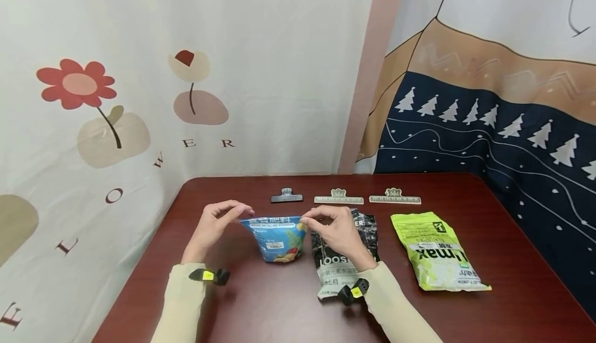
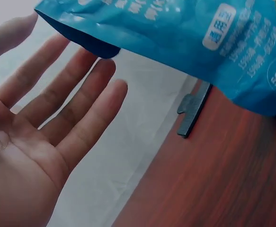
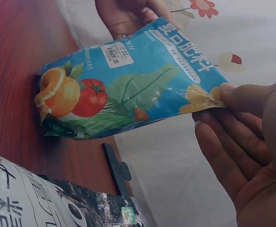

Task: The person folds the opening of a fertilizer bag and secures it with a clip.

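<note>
A blue fertilizer bag (image 1: 278,240) printed with an orange and a tomato stands upright on the table, its flat top edge stretched sideways. My right hand (image 1: 336,229) pinches the top right corner, with the thumb on the front and fingers behind, as the right wrist view shows. At the other top corner is my left hand (image 1: 215,225); its fingers (image 2: 88,111) are spread and nearly straight, with the thumb tip right at the corner. Behind my right forearm lies a black and white bag (image 1: 332,273), partly covered by that hand.
A yellow-green bag (image 1: 437,255) lies to the right on the dark red table (image 1: 251,309). Along the back edge are a dark clip (image 1: 286,196) and two pale clips, one in the middle (image 1: 338,198) and one farther right (image 1: 395,197). A printed curtain (image 1: 284,74) hangs behind.
</note>
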The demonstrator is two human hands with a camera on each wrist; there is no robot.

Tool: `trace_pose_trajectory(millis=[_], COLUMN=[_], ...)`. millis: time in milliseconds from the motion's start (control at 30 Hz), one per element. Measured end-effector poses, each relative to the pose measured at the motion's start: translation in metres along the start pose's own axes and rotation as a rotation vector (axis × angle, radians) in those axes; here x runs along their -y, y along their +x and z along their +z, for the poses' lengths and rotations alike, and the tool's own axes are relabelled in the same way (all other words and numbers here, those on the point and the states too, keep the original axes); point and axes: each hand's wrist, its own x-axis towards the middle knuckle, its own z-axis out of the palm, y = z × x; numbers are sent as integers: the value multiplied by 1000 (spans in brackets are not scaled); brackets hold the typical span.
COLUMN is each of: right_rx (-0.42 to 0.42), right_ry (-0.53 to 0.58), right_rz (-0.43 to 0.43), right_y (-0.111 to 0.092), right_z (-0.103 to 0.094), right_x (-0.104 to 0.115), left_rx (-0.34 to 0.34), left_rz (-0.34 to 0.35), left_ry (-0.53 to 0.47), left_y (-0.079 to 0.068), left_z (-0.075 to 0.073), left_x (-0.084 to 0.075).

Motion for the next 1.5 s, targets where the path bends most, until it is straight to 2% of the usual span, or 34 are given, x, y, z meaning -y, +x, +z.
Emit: trace_pose_trajectory(millis=[200,333,533,800,1000,1133,1333,1500], right_rx=[6,10,20,17,11,12,8,15], right_ry=[-13,0,10,-16,-20,-9,-4,-12], right_rz=[2,-1,8,18,16,22,18,27], right_y=[0,-1,-1,0,0,1,2,2], right_z=[0,0,0,1,1,2,4,3], right_x=[0,0,1,1,2,1,-1,-1], left_rx=[18,35,82,152,218,268,328,358], left_rz=[-56,-85,-86,-100,-57,-30,-21,9], left_ry=[43,146,236,377,502,541,579,682], left_y=[17,29,49,82,100,110,121,128], left_z=[4,9,16,26,38,45,52,60], left_x=[4,7,13,29,35,39,44,49])
